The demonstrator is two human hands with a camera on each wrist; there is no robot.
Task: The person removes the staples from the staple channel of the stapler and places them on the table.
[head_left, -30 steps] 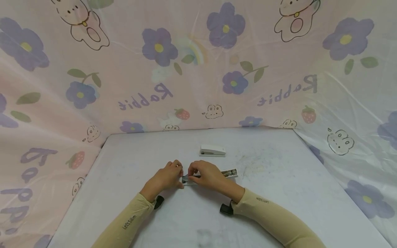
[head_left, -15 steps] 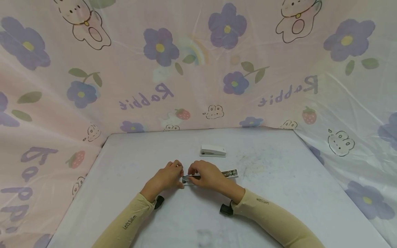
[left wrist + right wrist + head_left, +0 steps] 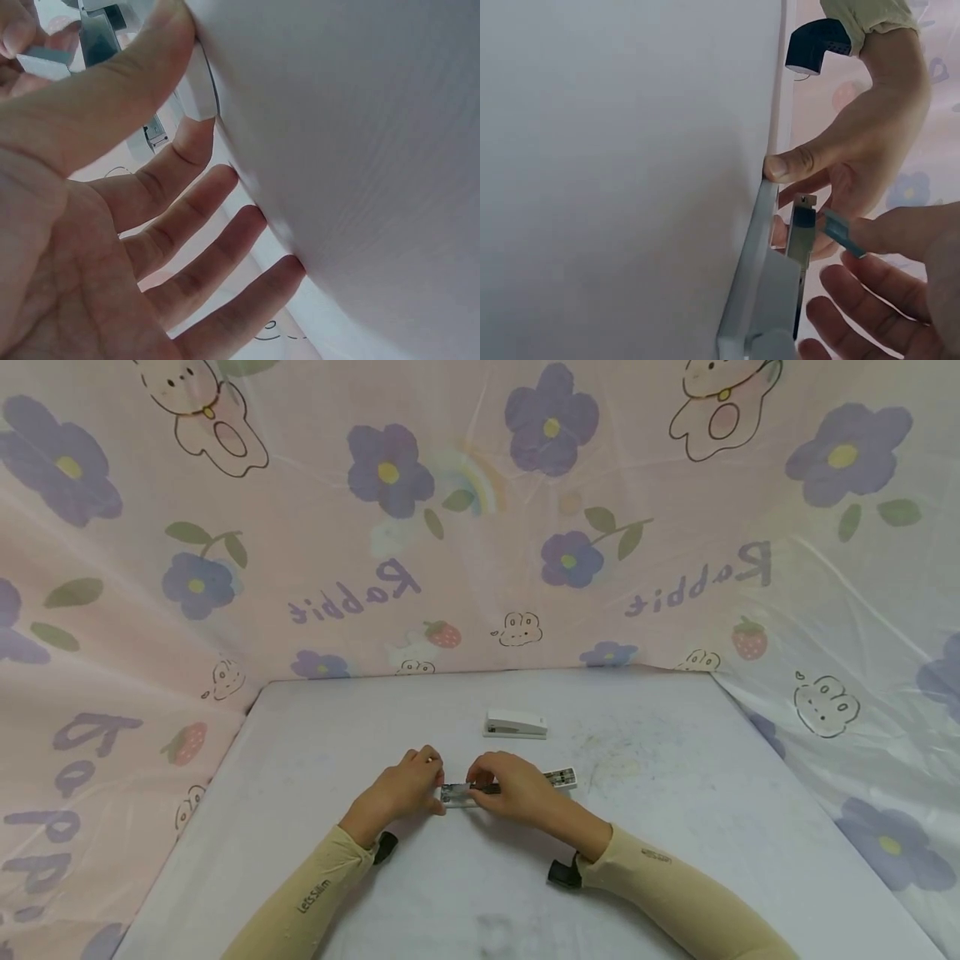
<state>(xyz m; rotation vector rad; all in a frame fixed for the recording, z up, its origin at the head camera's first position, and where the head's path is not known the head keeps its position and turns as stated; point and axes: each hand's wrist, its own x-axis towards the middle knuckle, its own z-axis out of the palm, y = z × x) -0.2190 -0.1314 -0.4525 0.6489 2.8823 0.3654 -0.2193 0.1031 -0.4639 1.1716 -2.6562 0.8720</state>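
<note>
A white stapler (image 3: pixel 453 797) lies on the table, swung open so that its metal staple channel (image 3: pixel 802 234) shows. My left hand (image 3: pixel 405 787) grips the stapler's base at its left end, thumb on the near side and index finger on the far side. The other left fingers spread out with their tips at the tabletop. Between thumb and index finger my right hand (image 3: pixel 510 783) pinches a short strip of staples (image 3: pixel 842 231), held beside the channel. In the head view the right hand hides the middle of the stapler.
Behind the hands stands a second white stapler (image 3: pixel 516 724), closed. The white table (image 3: pixel 337 718) ends at a patterned cloth (image 3: pixel 465 552) at the back and sides. Black wrist cameras (image 3: pixel 564 874) stick out below both sleeves.
My right hand has shifted a little to the right with the staple strip, uncovering more of the stapler's left end. The left hand stays in place on the stapler.
</note>
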